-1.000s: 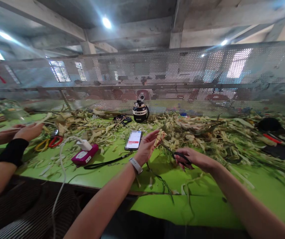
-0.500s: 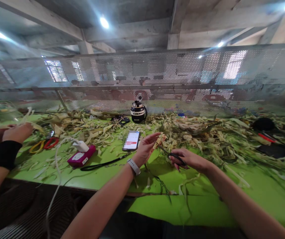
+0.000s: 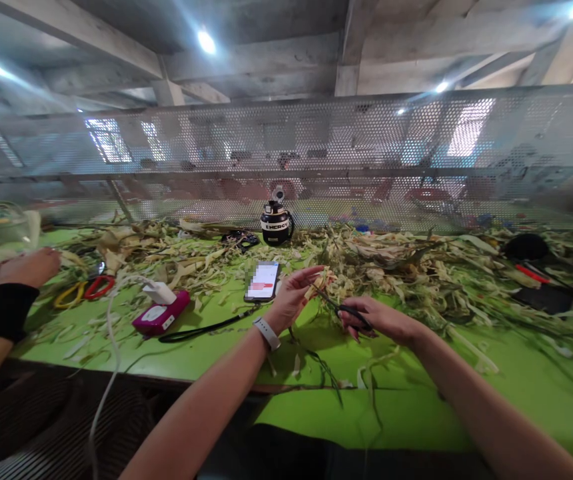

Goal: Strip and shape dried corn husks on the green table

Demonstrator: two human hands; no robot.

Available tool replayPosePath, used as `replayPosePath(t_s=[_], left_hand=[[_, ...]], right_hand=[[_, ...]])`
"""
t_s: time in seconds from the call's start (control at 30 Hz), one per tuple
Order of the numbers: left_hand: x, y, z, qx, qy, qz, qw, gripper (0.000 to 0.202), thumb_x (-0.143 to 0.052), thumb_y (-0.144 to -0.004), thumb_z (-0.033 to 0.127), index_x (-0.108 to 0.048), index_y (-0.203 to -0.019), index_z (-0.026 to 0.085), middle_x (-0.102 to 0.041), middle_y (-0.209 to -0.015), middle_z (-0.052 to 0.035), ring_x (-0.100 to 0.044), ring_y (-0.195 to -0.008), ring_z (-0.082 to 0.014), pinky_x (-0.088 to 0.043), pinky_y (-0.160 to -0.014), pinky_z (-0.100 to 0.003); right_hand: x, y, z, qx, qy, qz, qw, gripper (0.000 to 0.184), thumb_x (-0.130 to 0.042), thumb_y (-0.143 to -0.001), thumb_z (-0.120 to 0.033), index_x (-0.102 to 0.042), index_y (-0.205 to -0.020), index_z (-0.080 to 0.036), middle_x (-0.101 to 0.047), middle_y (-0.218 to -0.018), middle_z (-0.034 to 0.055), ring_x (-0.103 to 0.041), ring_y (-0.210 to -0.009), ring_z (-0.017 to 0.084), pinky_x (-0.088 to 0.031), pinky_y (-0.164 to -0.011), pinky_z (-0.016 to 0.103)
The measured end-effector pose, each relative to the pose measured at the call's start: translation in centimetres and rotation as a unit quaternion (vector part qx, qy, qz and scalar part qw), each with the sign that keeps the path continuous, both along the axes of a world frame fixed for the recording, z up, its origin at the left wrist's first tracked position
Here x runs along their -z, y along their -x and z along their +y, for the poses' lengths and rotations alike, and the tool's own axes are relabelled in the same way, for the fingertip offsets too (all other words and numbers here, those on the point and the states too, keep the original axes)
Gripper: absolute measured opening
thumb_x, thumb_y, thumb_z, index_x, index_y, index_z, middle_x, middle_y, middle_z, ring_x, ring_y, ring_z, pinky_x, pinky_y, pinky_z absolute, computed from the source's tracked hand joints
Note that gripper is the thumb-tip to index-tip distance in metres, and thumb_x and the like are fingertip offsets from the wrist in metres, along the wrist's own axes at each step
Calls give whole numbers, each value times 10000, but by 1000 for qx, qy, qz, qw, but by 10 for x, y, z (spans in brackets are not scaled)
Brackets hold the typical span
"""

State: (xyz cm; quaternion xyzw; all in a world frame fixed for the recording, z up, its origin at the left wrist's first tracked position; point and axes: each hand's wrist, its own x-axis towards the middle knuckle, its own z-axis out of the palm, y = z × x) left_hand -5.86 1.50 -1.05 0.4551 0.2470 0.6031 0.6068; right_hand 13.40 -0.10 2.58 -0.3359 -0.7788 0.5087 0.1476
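My left hand, with a pale watch band on its wrist, is closed on a small bundle of pale husk between thumb and fingers. Dark-handled scissors are in my right hand, fingers through the loops. Their blades point left and reach the husk bundle; whether the blades are parted I cannot tell. Long green-brown strands hang below my left hand over the table edge. Shredded husks lie heaped just beyond both hands.
A phone with a black strap lies left of my left hand, near a magenta power strip with a white plug. Behind stands a black bottle. Red-and-yellow scissors lie near another person's hand. A perforated metal screen runs along the back.
The whole view has shifted slightly. My hands, husk bundle and scissors keep nearly the same positions together. At the far left, the other person's hand has moved a little, with a pale husk strip.
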Motion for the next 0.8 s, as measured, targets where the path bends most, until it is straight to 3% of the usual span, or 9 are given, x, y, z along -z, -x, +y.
replayPosePath(t_s=[0.27,0.53,0.8], left_hand=[[2,0,3,-6,2,-7,1000,370,-791,-543,224,-710,-904,209,-713,-909,-54,-632,-913,-197,-454,-820,-286],[8,2,8,-42,-31,-13,999,357,-777,-527,174,-716,-878,194,-688,-1025,-62,-582,-1018,-212,-408,-909,-302],[4,1,5,-22,11,-8,1000,359,-762,-563,167,-697,-915,199,-708,-879,-45,-629,-791,-163,-462,-715,-261]], right_hand=[[-3,2,-3,28,-12,-1,1000,514,-539,-692,-662,-471,-646,-155,-481,-549,-28,-410,-499,75,-314,-482,214],[-4,0,-3,41,-12,0,999,443,-589,-707,-575,-478,-656,-149,-503,-571,-28,-447,-506,73,-332,-479,203],[0,-2,1,46,-40,-20,998,419,-585,-719,-552,-482,-645,-153,-504,-554,-33,-449,-499,72,-324,-472,198]])
